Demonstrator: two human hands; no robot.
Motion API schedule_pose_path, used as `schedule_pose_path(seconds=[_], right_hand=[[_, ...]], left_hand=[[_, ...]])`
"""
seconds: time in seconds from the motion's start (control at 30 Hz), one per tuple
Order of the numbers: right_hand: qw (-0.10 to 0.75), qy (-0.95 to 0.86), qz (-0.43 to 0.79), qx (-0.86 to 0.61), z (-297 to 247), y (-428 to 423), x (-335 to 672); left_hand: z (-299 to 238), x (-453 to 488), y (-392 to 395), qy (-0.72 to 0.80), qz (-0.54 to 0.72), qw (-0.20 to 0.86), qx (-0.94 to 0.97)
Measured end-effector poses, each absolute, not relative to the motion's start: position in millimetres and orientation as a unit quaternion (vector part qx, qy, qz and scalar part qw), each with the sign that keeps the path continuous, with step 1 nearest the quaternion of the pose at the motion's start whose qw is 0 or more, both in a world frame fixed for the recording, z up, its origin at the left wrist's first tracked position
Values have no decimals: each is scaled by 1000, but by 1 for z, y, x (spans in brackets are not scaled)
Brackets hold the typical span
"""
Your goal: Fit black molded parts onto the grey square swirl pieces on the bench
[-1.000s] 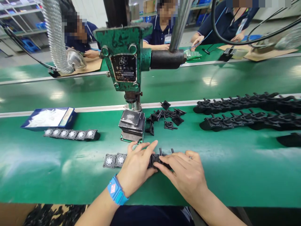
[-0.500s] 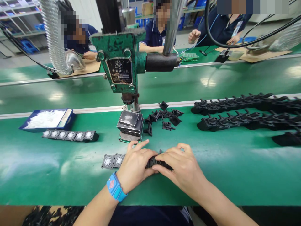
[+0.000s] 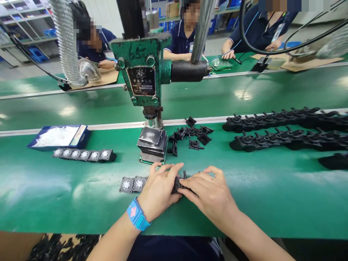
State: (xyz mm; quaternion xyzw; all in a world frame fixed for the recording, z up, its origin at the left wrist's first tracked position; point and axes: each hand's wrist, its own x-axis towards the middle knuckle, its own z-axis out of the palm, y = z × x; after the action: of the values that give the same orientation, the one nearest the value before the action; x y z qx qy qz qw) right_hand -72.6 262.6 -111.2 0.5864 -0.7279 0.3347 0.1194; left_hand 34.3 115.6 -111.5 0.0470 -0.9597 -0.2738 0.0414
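In the head view, my left hand point(image 3: 158, 184) curls over the right end of a short row of square black pieces with white swirl faces point(image 3: 133, 185). Its fingers are closed on a black plastic part point(image 3: 177, 185), most of which they cover. From the other side my right hand point(image 3: 208, 185) pinches the same part with thumb and fingertips, and a thin peg rises between the hands. How the part meets the row is hidden. Just beyond my hands, under a green hand press point(image 3: 141, 72), stands a stepped metal block point(image 3: 152, 143).
Loose black plastic parts point(image 3: 194, 144) lie right of the block. Long rows of pegged black parts point(image 3: 266, 139) fill the right side. At left are another swirl-faced row point(image 3: 84, 155) and a blue box point(image 3: 58, 137). Several people sit across the bench.
The view has shifted slightly, moving the scene a little to the right. My hands stay together on the black part, with the left index finger reaching farther right. Across the bench, a person's hand has lowered.
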Motion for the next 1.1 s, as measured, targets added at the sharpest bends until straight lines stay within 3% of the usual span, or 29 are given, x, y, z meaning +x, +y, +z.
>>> schedule_pose_path(seconds=[0.43, 0.63, 0.83, 1.1], right_hand=[[147, -745, 331, 561, -124, 264, -66], [48, -777, 304, 550, -111, 263, -101], [99, -849, 270, 444, -138, 239, -173], [34, -823, 312, 474, -163, 264, -173]], left_hand=[[-114, 34, 117, -958, -274, 61, 55], [-114, 32, 120, -965, -248, 54, 70], [-110, 38, 118, -975, -203, 65, 56], [-100, 61, 80, -979, -196, 23, 45]])
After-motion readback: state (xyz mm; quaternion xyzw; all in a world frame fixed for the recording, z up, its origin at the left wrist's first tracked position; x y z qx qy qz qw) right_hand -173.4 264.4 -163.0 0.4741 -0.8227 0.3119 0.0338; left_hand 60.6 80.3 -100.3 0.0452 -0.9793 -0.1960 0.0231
